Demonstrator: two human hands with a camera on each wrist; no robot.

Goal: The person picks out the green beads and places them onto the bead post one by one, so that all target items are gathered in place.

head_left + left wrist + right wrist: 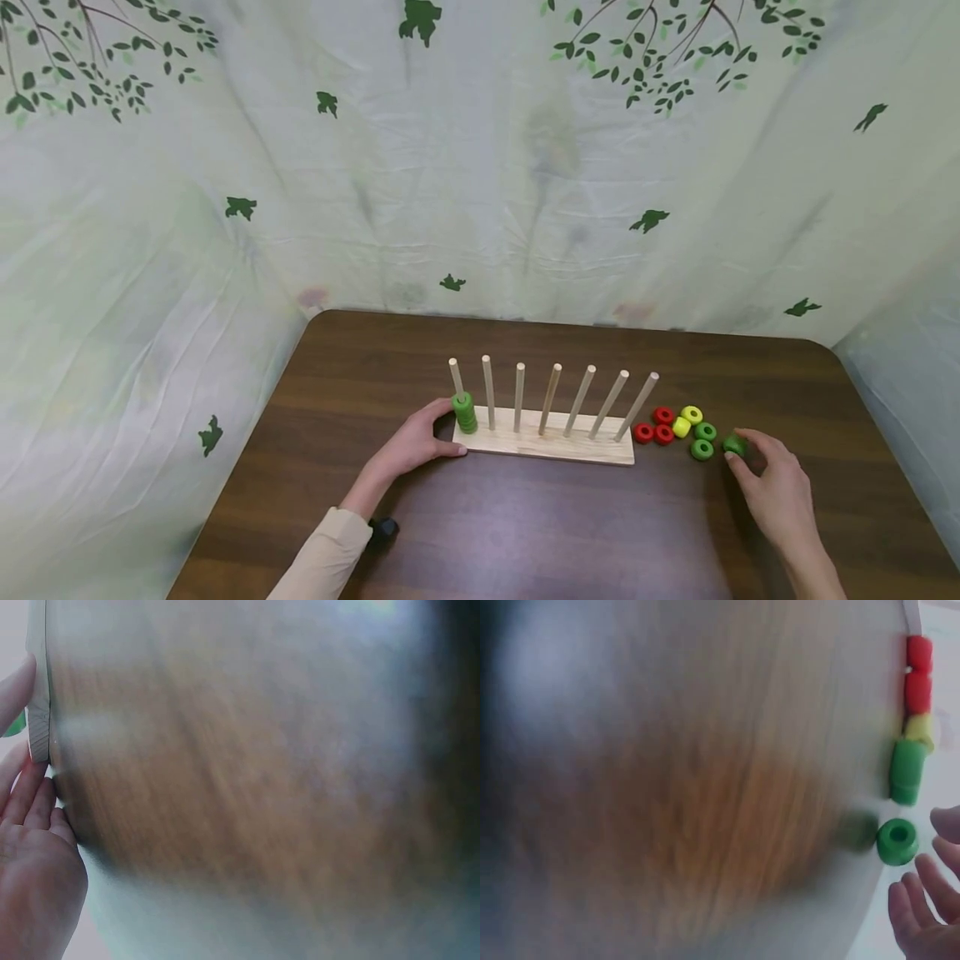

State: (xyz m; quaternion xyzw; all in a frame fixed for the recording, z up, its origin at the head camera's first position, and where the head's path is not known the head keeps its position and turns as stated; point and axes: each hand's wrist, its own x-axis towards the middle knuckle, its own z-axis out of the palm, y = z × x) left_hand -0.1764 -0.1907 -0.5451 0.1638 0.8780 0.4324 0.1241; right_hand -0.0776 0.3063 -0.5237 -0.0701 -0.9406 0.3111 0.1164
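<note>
Green bead [734,444] at the right-hand end of the loose beads is what I am working on; it sits on the tabletop [555,533], near the right hand [776,487]. From my seat I read those fingers as relaxed and parted: the head view sets thumb and index around the bead, but the right wrist view shows a slim gap between the tips and it, so I take it as not yet grasped. With its hole turned sideways, the bead seems to be tilted or on edge, and I judge that it could roll if nudged.

I would lower thumb and index evenly to opposite sides of the rim, squeeze gently, leave the hole uncovered, then lift straight up. Sweeping inward risks knocking the two green rings [702,432] just beside it, and beyond those the yellow beads [681,427] and red beads [663,434].

At the other end, the left hand [408,450] grasps the corner of the pegboard [551,452], thumb along the near edge and fingers round the left end, beside the green stack [465,414] on the leftmost peg [455,377]. I want that hold light but steady, so the board neither slides nor tips.
</note>
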